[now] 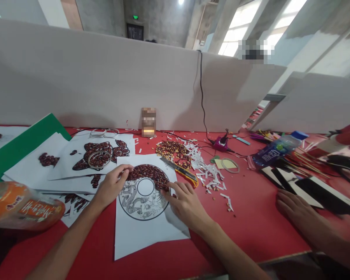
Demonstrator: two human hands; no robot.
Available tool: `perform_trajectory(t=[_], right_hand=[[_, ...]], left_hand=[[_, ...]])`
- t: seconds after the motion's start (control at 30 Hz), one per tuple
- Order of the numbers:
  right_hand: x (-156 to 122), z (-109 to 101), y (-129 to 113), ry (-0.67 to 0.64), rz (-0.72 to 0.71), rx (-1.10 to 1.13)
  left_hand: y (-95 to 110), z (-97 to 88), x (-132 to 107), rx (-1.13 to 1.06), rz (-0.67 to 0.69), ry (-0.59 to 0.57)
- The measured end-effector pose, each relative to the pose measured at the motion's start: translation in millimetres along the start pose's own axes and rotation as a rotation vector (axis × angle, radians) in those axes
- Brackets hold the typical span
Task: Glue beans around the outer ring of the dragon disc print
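A white sheet of paper [134,241] lies in front of me, printed with a circular dragon drawing [134,202]. Dark red beans [144,171] cover the upper arc of the ring around its blank centre. My left hand [114,184] rests at the sheet's upper left edge, thumb and forefinger drawn together by the beans' left end; anything between them is hidden. At the right end of the arc, my right hand [186,202] pinches a bean [165,188] against the drawing. Just beyond it lies a yellow utility knife [182,173].
Loose beans [172,149] and white paper shreds [210,175] lie behind the sheet. Bean-covered sheets [61,155] and an orange-labelled plastic jar [26,206] sit left. Rightward are a tape roll [230,165], a purple socket [221,143], a bottle [277,149] and another person's hand [300,214].
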State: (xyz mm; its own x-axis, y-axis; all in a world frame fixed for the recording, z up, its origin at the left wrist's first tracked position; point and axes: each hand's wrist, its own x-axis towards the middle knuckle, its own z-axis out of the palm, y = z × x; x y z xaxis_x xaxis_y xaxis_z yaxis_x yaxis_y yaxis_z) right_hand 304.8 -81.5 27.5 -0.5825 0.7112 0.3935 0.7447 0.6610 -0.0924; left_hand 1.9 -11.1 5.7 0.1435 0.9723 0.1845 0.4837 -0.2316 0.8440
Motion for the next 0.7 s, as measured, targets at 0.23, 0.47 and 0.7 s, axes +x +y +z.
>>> perform_trajectory(t=[0.23, 0.47, 0.7], right_hand=[[5.7, 4.4, -3.6, -0.061, 0.049, -0.065], [50.2, -11.8, 69.0, -0.061, 0.337, 0.097], [97.8, -0.9, 157.7, -0.271, 0.453, 0.022]], left_hand=[[-0.4, -0.3, -0.7, 0.008, 0.011, 0.006], [3.3, 0.3, -0.1, 0.002, 0.033, 0.004], [4.2, -1.0, -0.1, -0.001, 0.009, -0.008]])
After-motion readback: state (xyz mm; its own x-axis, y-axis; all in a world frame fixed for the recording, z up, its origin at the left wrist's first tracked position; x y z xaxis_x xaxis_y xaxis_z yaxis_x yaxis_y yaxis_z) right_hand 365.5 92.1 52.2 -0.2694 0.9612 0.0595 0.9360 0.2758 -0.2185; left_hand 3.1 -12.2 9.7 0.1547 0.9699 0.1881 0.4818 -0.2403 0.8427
